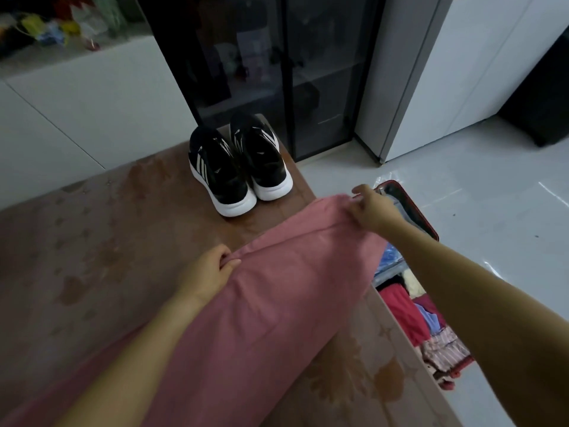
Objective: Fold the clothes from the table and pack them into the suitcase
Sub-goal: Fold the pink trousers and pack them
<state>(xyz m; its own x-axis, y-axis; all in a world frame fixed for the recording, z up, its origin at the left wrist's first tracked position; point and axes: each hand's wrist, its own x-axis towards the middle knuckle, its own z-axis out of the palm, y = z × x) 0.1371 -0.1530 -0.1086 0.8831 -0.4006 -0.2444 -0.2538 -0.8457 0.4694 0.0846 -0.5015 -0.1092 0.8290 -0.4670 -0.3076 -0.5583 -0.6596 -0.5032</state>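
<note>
The left hand [212,269] and the right hand [372,211] are each pinching the far edge of the pink garment [277,291], which is trailing across the table [92,272] toward 7 o'clock and not yet fully folded, while the suitcase [416,211] at 4 o'clock is already holding several clothes.

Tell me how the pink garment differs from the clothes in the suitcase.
The pink garment is stretched over the table, its far edge pinched by the left hand and right hand; the suitcase clothes sit untouched in the open suitcase. The pink garment is one plain colour; the suitcase clothes mix red, blue and stripes. Both are fabric.
</note>
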